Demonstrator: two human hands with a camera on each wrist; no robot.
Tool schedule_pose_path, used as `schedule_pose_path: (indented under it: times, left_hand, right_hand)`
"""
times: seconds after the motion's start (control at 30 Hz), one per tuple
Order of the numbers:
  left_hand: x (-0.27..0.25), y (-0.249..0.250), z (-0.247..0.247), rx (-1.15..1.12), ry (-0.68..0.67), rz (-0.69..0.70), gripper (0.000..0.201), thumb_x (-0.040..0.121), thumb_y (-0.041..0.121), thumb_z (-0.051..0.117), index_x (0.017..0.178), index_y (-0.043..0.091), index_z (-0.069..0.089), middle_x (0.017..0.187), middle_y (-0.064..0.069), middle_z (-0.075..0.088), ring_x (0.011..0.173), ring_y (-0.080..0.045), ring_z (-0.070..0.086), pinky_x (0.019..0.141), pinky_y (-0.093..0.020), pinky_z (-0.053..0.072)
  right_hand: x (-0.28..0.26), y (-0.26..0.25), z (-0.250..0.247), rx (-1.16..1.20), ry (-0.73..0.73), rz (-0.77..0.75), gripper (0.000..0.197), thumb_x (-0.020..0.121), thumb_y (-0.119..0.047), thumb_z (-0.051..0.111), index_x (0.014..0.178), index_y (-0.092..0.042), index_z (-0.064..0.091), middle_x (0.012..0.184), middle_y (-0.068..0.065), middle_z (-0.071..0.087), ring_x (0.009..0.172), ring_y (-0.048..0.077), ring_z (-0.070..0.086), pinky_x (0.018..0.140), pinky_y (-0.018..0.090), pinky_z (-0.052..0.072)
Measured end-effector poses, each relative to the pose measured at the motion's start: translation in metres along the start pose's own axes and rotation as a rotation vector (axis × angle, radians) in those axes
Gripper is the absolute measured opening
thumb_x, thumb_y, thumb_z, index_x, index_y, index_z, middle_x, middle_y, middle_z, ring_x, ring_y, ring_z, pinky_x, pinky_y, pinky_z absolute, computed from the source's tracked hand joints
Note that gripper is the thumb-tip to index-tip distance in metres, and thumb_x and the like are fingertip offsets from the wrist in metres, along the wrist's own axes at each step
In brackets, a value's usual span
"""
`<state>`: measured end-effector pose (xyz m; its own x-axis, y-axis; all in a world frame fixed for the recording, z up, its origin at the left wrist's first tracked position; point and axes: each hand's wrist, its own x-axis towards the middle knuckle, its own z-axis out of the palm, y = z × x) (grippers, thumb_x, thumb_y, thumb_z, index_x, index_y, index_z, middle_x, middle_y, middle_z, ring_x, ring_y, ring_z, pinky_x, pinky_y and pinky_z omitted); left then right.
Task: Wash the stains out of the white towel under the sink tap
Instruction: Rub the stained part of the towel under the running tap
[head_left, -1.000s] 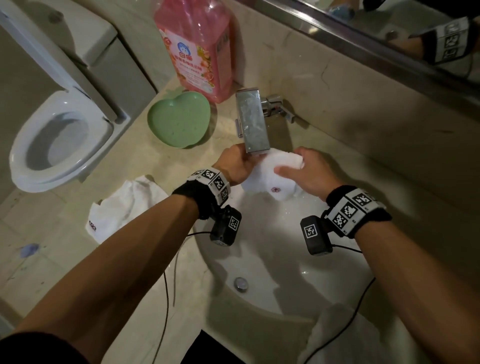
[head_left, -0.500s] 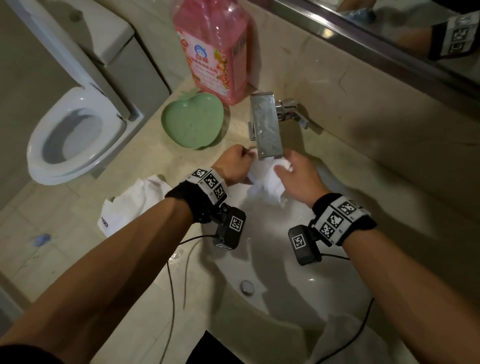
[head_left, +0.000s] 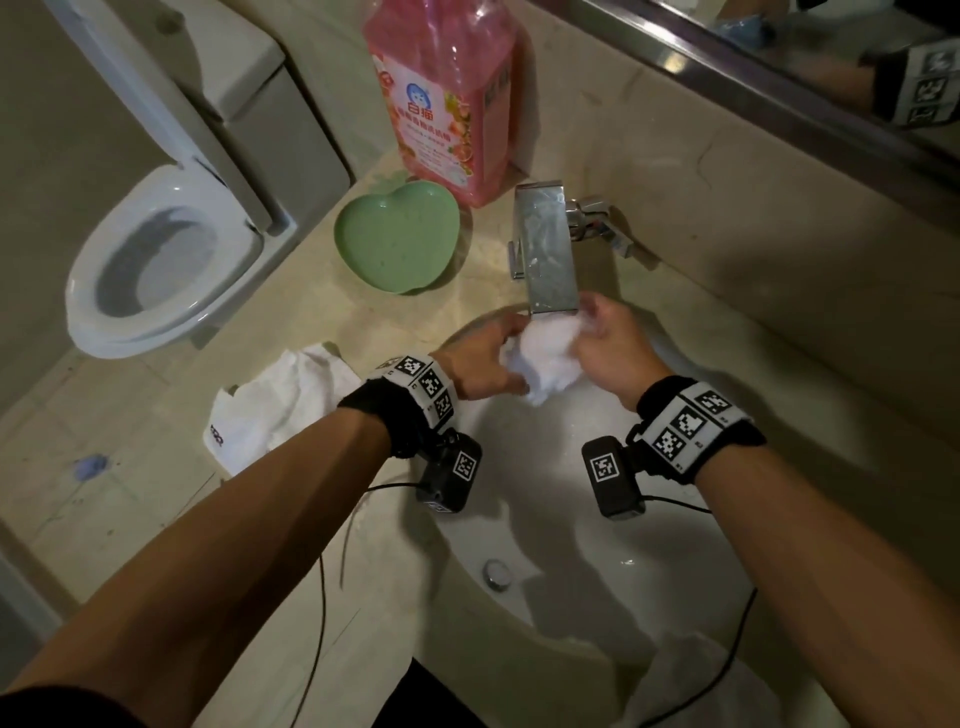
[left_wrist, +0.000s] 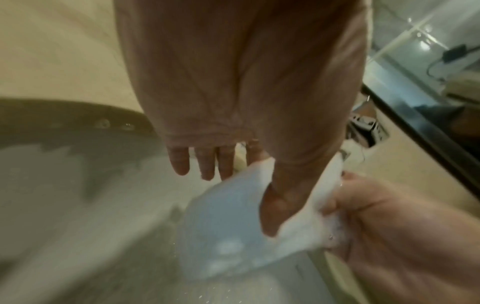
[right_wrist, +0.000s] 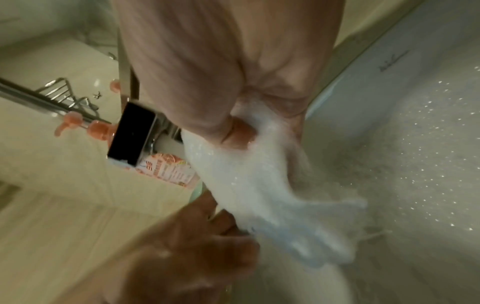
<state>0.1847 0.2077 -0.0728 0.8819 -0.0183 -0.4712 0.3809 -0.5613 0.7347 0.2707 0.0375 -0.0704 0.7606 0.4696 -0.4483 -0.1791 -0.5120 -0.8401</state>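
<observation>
Gripping towel (head_left: 545, 358), label (head_left: 431, 135) unreadable

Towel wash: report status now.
Left hand and right hand both grip the towel. Towel bunched under the tap, over the sink. Nothing in the way.

We see a beige stone surface (head_left: 291, 525) around the white sink (head_left: 566, 525). On it lie a green heart-shaped dish (head_left: 397, 239), a pink bottle (head_left: 441, 98) just behind, and a crumpled white cloth (head_left: 280, 405).
</observation>
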Motion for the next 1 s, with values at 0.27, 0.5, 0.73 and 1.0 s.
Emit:
schedule_pose_path:
  times: [0.27,0.5,0.73,1.0]
  left_hand:
    - [0.021,0.013,0.018,0.137,0.042,0.04,0.066,0.073,0.037,0.084,0.131,0.019,0.058,0.125,-0.002,0.064,0.113,-0.021,0.061,0.1,-0.032,0.046]
    - [0.021,0.025,0.005,0.411,0.175,0.024,0.038,0.087,0.024,0.061,0.122,0.008,0.062,0.118,-0.016,0.065,0.107,-0.034,0.062,0.089,-0.033,0.049]
    - [0.02,0.042,-0.006,0.586,0.212,0.191,0.032,0.087,0.015,0.057,0.119,0.008,0.061,0.119,-0.019,0.06,0.101,-0.035,0.06,0.085,-0.035,0.047]
    - [0.037,0.03,0.009,0.676,0.101,-0.045,0.059,0.085,0.048,0.059,0.138,0.025,0.05,0.13,-0.006,0.059,0.111,-0.027,0.061,0.094,-0.034,0.051]
  right_hand:
    - [-0.009,0.008,-0.031,0.196,-0.019,-0.043,0.051,0.079,0.02,0.05,0.086,-0.029,0.065,0.092,-0.001,0.064,0.086,0.014,0.061,0.064,0.024,0.054]
    - [-0.011,0.011,-0.048,0.291,-0.299,0.208,0.035,0.068,-0.007,0.087,0.081,-0.022,0.058,0.105,0.004,0.064,0.098,0.025,0.068,0.081,0.045,0.061]
    - [0.0,0.004,-0.014,-0.136,-0.302,0.15,0.048,0.059,-0.029,0.093,0.099,-0.021,0.067,0.089,-0.004,0.072,0.083,0.018,0.071,0.059,0.031,0.06]
    - [0.016,0.007,-0.007,-0.825,-0.118,-0.187,0.044,0.069,-0.052,0.084,0.08,-0.03,0.048,0.074,-0.01,0.052,0.064,0.012,0.051,0.059,0.025,0.035]
